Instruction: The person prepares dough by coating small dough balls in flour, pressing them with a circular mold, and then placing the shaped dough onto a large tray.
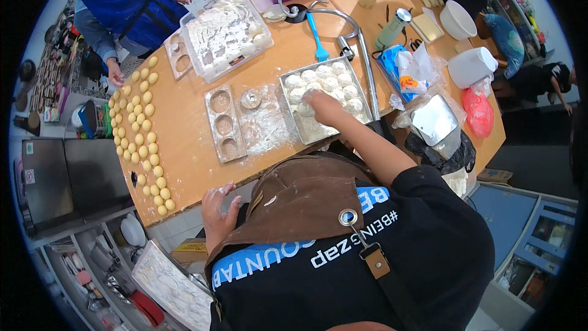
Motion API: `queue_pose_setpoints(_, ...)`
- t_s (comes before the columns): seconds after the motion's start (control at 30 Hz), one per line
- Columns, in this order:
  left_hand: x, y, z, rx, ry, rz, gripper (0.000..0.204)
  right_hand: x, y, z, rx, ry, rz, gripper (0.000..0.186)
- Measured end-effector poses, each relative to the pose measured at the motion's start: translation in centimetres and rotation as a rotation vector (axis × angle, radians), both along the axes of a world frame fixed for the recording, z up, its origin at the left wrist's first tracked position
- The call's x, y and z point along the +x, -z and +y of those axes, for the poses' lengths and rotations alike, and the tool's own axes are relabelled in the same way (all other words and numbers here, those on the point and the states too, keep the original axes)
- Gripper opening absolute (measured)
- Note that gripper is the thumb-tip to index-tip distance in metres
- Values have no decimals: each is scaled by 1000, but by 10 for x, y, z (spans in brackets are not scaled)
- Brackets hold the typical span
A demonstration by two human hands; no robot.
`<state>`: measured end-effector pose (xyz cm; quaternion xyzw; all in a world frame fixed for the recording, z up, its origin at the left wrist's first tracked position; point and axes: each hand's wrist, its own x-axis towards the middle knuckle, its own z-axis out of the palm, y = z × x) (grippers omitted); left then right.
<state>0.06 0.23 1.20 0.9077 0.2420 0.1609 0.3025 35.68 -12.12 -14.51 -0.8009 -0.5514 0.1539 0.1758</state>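
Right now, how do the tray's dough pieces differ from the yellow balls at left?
The dough pieces are white and floury; the yellow balls are pale yellow. The dough pieces appear larger than the yellow balls. The dough pieces sit crowded in the metal tray; the yellow balls lie on the table. Both are rounded.

I wear a black short-sleeved T-shirt [438, 239] with white lettering [332, 255] and a blue printed band [263, 263], under a brown cloth apron [306, 201]; its round silver eyelet [348, 211] takes a metal clip [370, 249] on a dark strap [401, 297] with a tan patch [378, 265]. White powder dusts my bare left hand [219, 213].
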Motion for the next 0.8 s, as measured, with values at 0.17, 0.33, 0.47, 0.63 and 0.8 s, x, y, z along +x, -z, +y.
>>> queue_pose_setpoints(0.17,-17,10,-6,-19,-34,-7,29,-1,-13,-9,-272,80,63,31)
queue_pose_setpoints(0.33,-12,10,-9,-42,-18,8,28,-19,15,-9,-277,-43,21,22)
queue_pose_setpoints(0.47,-7,8,-8,-6,-18,31,27,-21,-7,-7,-310,-5,34,22)
queue_pose_setpoints(0.63,5,-3,-7,-28,8,52,26,3,-10,-30,-486,58,1,18)
queue_pose_setpoints(0.8,18,-3,-5,-39,51,23,26,-2,4,-30,-357,70,-112,16)
